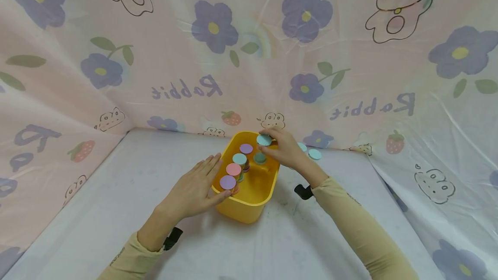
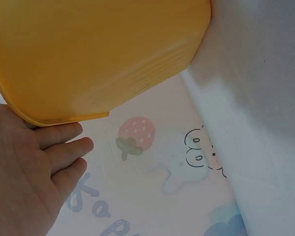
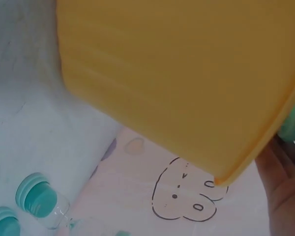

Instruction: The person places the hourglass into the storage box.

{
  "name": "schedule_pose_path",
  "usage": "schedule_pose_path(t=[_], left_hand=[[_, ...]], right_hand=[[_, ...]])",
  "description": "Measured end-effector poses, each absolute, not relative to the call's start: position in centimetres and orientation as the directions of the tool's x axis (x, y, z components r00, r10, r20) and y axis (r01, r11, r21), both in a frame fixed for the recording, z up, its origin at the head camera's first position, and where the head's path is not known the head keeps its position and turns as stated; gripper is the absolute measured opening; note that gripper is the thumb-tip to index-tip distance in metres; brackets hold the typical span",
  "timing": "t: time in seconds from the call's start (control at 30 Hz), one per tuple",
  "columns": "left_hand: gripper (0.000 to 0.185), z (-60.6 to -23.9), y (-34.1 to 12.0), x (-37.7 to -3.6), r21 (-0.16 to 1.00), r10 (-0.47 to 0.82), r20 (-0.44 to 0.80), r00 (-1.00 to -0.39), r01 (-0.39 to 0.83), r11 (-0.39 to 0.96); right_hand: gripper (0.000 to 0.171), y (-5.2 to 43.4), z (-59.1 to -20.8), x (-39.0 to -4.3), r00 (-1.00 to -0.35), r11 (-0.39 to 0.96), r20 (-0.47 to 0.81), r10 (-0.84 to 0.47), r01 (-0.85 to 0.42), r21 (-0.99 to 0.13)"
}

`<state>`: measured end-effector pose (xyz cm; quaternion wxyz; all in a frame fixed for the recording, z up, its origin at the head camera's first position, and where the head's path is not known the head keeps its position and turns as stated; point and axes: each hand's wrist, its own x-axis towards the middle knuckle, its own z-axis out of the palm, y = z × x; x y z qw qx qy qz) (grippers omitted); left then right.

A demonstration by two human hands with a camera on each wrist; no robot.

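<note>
Five capped jars already stand close together in the yellow bin (image 1: 249, 204), and the right hand (image 1: 284, 148) pinches a sixth, a blue-capped jar (image 1: 264, 140), over the far rim. The left hand (image 1: 194, 191) lies flat with straight fingers against the bin's near-left wall. Lowered off-line, the jar could strike the green-capped jar (image 1: 259, 158) just beneath it and tip the row. If the flat hand pushes too hard, the bin may slide. Two more jars (image 1: 314, 154) wait on the table (image 1: 116, 193) nearby.
</note>
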<state>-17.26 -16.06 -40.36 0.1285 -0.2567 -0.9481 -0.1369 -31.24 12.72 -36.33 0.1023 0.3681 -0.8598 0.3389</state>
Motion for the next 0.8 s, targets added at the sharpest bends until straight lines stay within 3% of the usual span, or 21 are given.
schedule_pose_path(t=[0.27,0.5,0.8], left_hand=[[0.091,-40.4,-16.0,-17.3,0.200,0.445,0.297,-0.845,0.511,0.836],[0.090,-40.3,-16.0,-17.2,0.201,0.451,0.290,-0.844,0.514,0.834],[0.092,-40.3,-16.1,-17.2,0.189,0.461,0.287,-0.839,0.522,0.832]], right_hand=[[0.043,12.3,-36.3,-32.3,-0.710,0.602,0.266,-0.653,-0.699,-0.386],[0.038,12.3,-36.2,-32.8,-0.711,0.633,0.129,-0.691,-0.682,-0.365],[0.037,11.9,-36.3,-33.3,-0.697,0.654,0.049,-0.716,-0.693,-0.301]])
